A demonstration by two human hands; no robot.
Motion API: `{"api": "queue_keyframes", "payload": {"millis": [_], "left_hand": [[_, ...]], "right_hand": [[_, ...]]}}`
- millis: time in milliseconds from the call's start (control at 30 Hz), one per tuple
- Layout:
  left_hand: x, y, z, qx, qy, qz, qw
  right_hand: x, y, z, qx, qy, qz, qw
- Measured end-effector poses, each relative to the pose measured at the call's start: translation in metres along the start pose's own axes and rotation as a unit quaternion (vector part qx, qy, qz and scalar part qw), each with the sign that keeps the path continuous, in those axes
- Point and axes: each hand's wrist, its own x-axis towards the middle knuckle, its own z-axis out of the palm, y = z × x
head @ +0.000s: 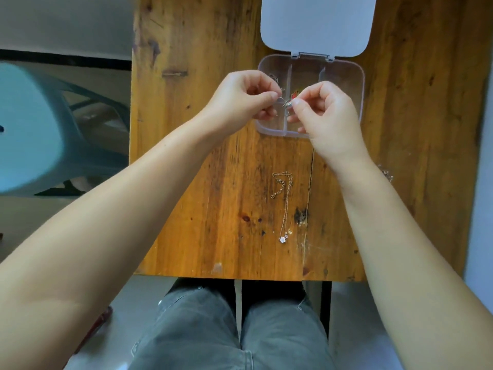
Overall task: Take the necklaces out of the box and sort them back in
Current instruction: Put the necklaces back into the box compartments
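2 hands [240, 100], 1 box [357, 76], 3 necklaces [284, 206]

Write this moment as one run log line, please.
hands: left and right pinch one necklace above box | lid: open | table: second necklace

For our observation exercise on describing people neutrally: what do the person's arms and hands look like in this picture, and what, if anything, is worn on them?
Both forearms are bare up to the frame's edge: no sleeves show. The left hand and right hand wear no gloves, and no rings, watch or bracelets are visible on the fingers or wrists. The nails look short and unpainted. Below the table, grey trousers cover the legs.
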Motion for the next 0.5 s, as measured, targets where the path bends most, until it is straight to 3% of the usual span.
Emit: {"api": "queue_keyframes", "payload": {"millis": [200, 300, 400, 500], "left_hand": [[-0.012, 0.003, 0.007, -0.132, -0.109, -0.025, 0.985], [-0.018, 0.004, 0.009, -0.224, -0.089, -0.04, 0.97], [-0.02, 0.006, 0.008, -0.181, -0.075, -0.044, 0.98], [-0.017, 0.017, 0.008, -0.061, -0.132, -0.012, 0.989]], "right_hand": [[-0.006, 0.001, 0.003, 0.001, 0.021, 0.003, 1.0], [-0.014, -0.002, -0.006, 0.08, 0.046, 0.006, 0.996], [-0.02, -0.008, -0.017, 0.111, 0.041, -0.025, 0.993], [-0.017, -0.019, -0.025, 0.107, 0.014, -0.062, 0.992]]}}
